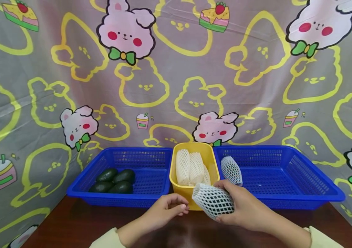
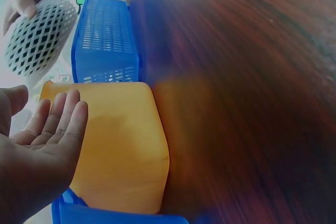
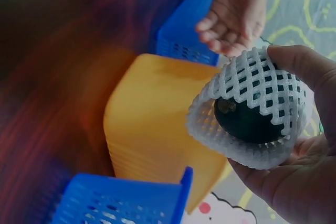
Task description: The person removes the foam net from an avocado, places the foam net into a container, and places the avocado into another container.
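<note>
My right hand [image 1: 247, 208] grips an avocado in a white foam net sleeve [image 1: 214, 202], in front of the yellow bin. In the right wrist view the dark end of the avocado [image 3: 247, 121] shows through the sleeve's open mouth. My left hand [image 1: 167, 210] is held just left of it, fingers loosely bent and holding nothing. Several bare dark green avocados [image 1: 123, 176] lie in the left blue basket [image 1: 151, 199]. The yellow bin [image 1: 173, 182] holds several folded foam sleeves [image 1: 183, 167]. One sleeved avocado [image 1: 231, 171] lies at the left side of the right blue basket [image 1: 290, 199].
Both baskets and the bin stand in a row on a dark brown wooden table [image 1: 107, 220]. Behind them hangs a grey cloth [image 1: 169, 62] with cartoon animals, reaching round the table's sides.
</note>
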Motion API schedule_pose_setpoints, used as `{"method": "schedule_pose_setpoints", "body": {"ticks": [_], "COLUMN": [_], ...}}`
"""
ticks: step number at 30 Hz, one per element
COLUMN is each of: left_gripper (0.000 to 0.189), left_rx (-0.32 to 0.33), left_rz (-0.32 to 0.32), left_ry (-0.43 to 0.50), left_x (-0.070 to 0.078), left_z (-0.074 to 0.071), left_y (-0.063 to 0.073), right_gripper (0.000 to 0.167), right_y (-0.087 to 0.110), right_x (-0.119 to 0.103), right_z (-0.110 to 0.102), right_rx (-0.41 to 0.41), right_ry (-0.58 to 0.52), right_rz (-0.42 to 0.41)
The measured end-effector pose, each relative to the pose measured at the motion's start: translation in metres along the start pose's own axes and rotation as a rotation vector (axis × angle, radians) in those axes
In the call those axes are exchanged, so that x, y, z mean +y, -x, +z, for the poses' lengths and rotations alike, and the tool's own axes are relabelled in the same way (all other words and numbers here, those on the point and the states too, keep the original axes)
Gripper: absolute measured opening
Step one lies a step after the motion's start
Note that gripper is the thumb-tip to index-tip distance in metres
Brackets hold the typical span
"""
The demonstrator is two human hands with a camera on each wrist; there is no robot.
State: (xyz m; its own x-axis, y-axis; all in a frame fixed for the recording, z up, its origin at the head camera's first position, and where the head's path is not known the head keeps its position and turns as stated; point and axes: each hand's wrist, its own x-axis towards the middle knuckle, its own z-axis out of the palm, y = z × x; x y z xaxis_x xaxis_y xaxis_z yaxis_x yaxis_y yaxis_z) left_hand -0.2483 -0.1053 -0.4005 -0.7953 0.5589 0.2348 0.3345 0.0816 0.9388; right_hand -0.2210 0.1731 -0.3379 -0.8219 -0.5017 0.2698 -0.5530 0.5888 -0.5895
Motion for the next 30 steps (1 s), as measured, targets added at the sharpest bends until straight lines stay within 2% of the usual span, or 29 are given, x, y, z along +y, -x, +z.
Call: {"method": "schedule_pose_setpoints", "body": {"ticks": [6, 13, 20, 25, 30], "left_gripper": [0.024, 0.025, 0.024, 0.021, 0.018], "left_rx": [0.011, 0.018, 0.028, 0.008, -0.008], "left_rz": [0.002, -0.003, -0.067, -0.094, -0.092], "left_ry": [-0.022, -0.001, 0.050, 0.059, -0.007], "left_x": [-0.001, -0.003, -0.006, -0.009, -0.014], "left_z": [-0.009, -0.015, -0.018, -0.019, -0.018], "left_y": [0.006, 0.012, 0.018, 0.019, 0.021], "right_gripper": [0.068, 0.067, 0.066, 0.067, 0.069], "right_y": [-0.001, -0.004, -0.007, -0.007, -0.008], "right_x": [0.005, 0.011, 0.018, 0.024, 0.028], "right_z": [0.013, 0.028, 0.043, 0.056, 0.067], "right_rx": [-0.048, -0.122, -0.218, -0.237, -0.219], "right_ry": [0.006, -0.026, -0.069, -0.047, 0.005], "right_rz": [-0.022, -0.057, -0.043, -0.067, -0.110]}}
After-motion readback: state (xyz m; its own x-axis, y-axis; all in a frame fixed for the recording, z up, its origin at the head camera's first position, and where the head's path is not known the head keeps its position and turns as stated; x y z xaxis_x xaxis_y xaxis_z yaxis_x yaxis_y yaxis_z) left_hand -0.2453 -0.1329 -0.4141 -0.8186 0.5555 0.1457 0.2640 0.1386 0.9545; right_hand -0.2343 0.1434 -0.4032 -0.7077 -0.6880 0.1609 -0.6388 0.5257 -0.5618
